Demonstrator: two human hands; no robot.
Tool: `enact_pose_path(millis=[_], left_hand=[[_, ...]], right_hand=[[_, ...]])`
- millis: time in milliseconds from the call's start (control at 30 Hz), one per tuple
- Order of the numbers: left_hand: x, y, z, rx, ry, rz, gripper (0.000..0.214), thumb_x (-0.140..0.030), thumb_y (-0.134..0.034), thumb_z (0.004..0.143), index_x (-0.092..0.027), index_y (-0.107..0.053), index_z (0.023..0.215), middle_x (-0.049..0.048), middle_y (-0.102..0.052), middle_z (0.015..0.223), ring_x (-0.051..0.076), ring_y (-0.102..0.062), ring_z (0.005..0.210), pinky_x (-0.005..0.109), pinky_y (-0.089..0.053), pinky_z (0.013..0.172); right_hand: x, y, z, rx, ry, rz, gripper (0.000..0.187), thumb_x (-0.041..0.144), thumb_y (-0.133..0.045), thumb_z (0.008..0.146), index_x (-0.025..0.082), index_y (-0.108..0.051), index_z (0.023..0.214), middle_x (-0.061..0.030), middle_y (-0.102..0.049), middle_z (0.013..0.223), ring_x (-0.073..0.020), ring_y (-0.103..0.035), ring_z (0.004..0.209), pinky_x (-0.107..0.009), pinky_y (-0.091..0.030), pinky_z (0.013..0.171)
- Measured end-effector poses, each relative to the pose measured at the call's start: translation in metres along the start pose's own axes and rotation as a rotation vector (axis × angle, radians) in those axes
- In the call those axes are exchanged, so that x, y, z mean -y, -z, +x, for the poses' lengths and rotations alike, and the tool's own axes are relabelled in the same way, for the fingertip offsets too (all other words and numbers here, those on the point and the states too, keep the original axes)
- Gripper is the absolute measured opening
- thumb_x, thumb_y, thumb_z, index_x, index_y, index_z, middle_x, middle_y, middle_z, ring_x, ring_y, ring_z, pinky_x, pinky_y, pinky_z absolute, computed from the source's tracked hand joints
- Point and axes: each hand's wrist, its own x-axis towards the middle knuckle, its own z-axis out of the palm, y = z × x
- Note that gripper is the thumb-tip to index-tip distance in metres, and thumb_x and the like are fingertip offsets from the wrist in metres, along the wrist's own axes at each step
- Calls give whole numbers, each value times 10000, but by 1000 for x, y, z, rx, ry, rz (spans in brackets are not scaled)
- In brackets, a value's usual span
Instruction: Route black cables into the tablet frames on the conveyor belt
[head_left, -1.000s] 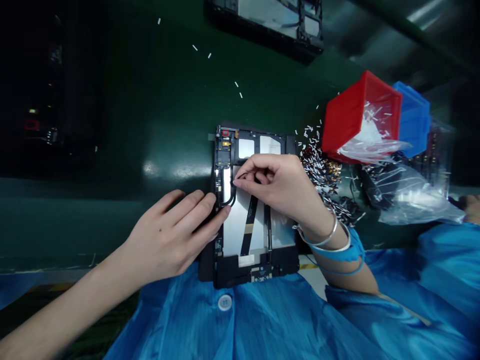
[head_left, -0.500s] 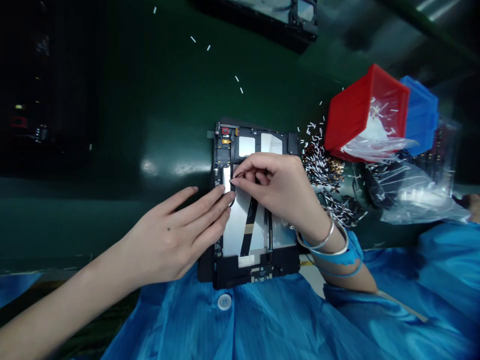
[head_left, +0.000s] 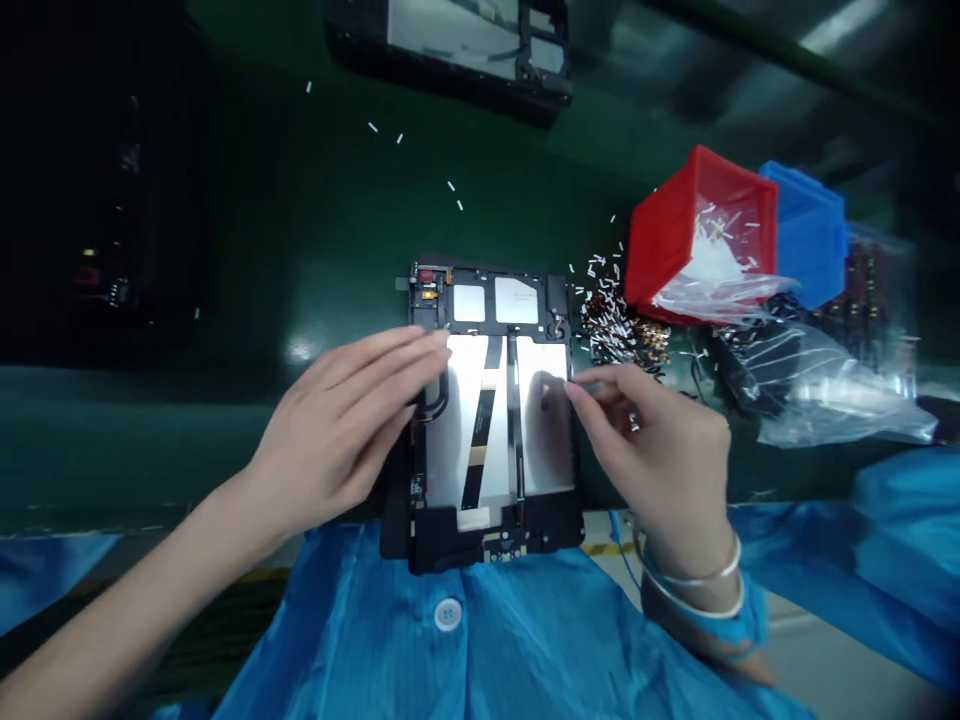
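An opened tablet lies in front of me, its silvery battery area and black flat cables exposed. My left hand rests along the tablet's left side, fingers stretched out and lying flat, the tips over the upper left part of the battery area. Below those fingers a dark looped cable shows. My right hand is at the tablet's right edge, thumb and index fingertip brought together in a pinch. Whatever is between them, if anything, is too small to make out.
Small white and dark parts are heaped right of the tablet. Beyond stand a red bin with a plastic bag and a blue bin. Clear plastic bags lie nearby. A stack of similar devices is at the back.
My right hand has moved away from the tablet's left part to its right edge, uncovering the battery area. My left hand has shifted slightly upward, its fingers now closer together.
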Motion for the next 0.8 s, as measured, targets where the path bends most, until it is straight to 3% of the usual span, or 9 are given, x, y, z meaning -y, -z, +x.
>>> enact_pose_path(millis=[100,200,300,367,433,533,633,700,800], left_hand=[[-22,-6,-29,-78,279,32,536,-190,-489,895,-184,-389,1422,129,-463,1435,339,-447,1303,542,-432,1033],[-50,-12,-54,-32,444,-41,533,-300,-499,911,-236,-399,1430,128,-456,1435,366,-441,1292,600,-467,982],[-63,-4,-60,-31,565,-240,602,-294,-542,906,-268,-333,1470,101,-475,1436,320,-508,1261,434,-588,894],[-56,8,-47,-50,640,-393,589,-246,-502,931,-267,-300,1484,84,-464,1455,281,-584,1190,329,-620,835],[-38,19,-18,-108,667,-559,546,-216,-448,953,-244,-305,1480,77,-453,1464,253,-633,1118,291,-624,816],[1,20,54,-266,608,-806,543,-227,-550,896,-163,-409,1417,79,-520,1407,262,-612,1142,342,-589,898],[40,4,148,-498,478,-980,685,-132,-775,645,-89,-515,1278,59,-632,1254,245,-572,1182,388,-481,1050],[59,-13,212,-473,508,-987,708,-35,-763,610,-106,-500,1264,10,-654,1191,189,-581,1135,426,-436,1089],[71,-43,292,-333,680,-920,715,43,-640,743,-140,-348,1369,-40,-637,1184,111,-574,1069,498,-431,1081]], right_hand=[[-14,-5,-21,129,-55,-135,421,557,-480,895,200,-604,707,19,-490,443,-125,-434,394,-253,-211,440],[-14,-8,-27,349,-94,40,491,643,-420,884,218,-478,645,40,-466,431,-117,-416,368,-251,-200,441],[-9,-5,-15,447,-97,293,455,615,-432,892,228,-401,655,60,-469,466,-103,-423,407,-243,-235,453],[-6,-3,-3,443,-59,452,410,565,-449,904,224,-424,678,67,-478,485,-94,-429,433,-234,-265,463],[-6,-1,8,361,-39,595,326,507,-461,915,211,-519,792,67,-521,527,-91,-466,464,-228,-313,484],[-10,-3,13,128,-67,762,298,415,-452,939,200,-562,1114,46,-622,653,-90,-526,519,-227,-395,529],[-17,-6,3,-37,-82,796,294,331,-480,937,215,-558,1196,33,-661,720,-83,-536,531,-221,-426,530],[-22,-8,-8,-68,-57,763,246,282,-516,920,218,-599,1143,32,-658,708,-82,-541,537,-216,-434,526],[-32,-9,-26,-52,-12,707,168,224,-541,904,206,-658,1023,22,-646,668,-89,-567,557,-215,-458,545]])
